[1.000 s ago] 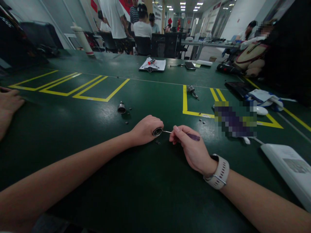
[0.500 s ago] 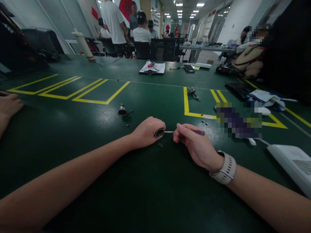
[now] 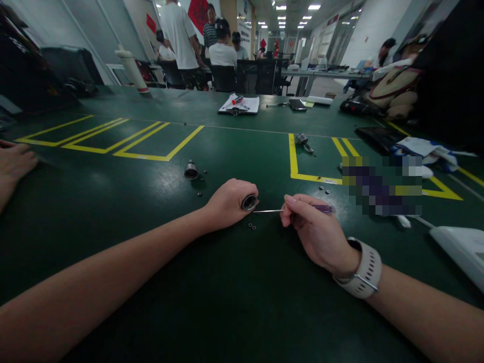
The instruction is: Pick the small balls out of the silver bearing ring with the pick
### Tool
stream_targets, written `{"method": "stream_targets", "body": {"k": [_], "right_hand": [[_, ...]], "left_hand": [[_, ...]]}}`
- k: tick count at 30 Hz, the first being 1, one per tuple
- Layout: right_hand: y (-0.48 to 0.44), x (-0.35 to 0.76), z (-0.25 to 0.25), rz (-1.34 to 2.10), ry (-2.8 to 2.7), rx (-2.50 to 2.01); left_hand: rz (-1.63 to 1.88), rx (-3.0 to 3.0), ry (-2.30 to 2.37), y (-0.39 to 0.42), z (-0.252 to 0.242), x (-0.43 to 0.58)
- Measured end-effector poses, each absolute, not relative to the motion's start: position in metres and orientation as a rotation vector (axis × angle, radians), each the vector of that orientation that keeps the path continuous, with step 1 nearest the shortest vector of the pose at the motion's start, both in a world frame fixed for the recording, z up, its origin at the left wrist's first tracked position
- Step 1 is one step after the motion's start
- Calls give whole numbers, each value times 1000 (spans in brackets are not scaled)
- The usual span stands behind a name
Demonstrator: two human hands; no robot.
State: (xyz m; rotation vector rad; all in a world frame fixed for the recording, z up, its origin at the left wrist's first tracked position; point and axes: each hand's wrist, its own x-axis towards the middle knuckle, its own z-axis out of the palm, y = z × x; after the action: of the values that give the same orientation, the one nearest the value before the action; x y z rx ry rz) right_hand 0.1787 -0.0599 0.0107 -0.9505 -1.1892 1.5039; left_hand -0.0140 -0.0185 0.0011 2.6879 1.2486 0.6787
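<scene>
My left hand [image 3: 230, 203] is closed around a round metal cup-shaped part [image 3: 249, 202], its hollow end turned towards me. The rest of that part is hidden in my fist. In my right hand [image 3: 310, 222] is a thin screwdriver [image 3: 269, 211] with a purple handle. Its shaft points left, and the tip lies just below the cup's rim; whether it touches cannot be made out. On the table below are small metal rings [image 3: 252, 227]. A similar metal cup [image 3: 191, 170] stands further left with several small rings [image 3: 199, 194] near it.
Yellow tape outlines [image 3: 140, 157] mark the green table. A metal joint with a stem [image 3: 304, 143] lies inside the right outline. Beyond are a clipboard [image 3: 239, 105] and a phone [image 3: 297, 105]. A white device [image 3: 459, 247] sits at right. Another person's hand [image 3: 17, 160] rests at left.
My right hand has drawn the screwdriver to the right and slightly down, so its tip has left the cup's opening. My left hand has tilted the cup slightly upward.
</scene>
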Motion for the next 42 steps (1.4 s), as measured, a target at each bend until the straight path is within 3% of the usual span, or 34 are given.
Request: {"method": "stream_targets", "body": {"k": [5,10,19,23,27,34,42], "right_hand": [[-61,182,7,1220,-1377,-1079],[-61,169,9,1031,-1855,-1157],[-90,178,20,1068,-2577,-365],[-108,214,26,1125,-2643,-317],[-116,231,27,1131,-2427,-453],[-109,226,26,1496,-1325,-1059],[-109,234,8,1575,-1373,-1104]], "left_hand": [[1003,2566,1614,-17,4,-16],[1048,2419,1817,-18,10,-19],[1266,2168,1802,-22,16,-25],[1210,1750,1647,-27,24,-18],[1232,1370,1434,-30,30,-6],[1208,905,1117,-45,56,1],[1156,623,1052,-89,70,18]]}}
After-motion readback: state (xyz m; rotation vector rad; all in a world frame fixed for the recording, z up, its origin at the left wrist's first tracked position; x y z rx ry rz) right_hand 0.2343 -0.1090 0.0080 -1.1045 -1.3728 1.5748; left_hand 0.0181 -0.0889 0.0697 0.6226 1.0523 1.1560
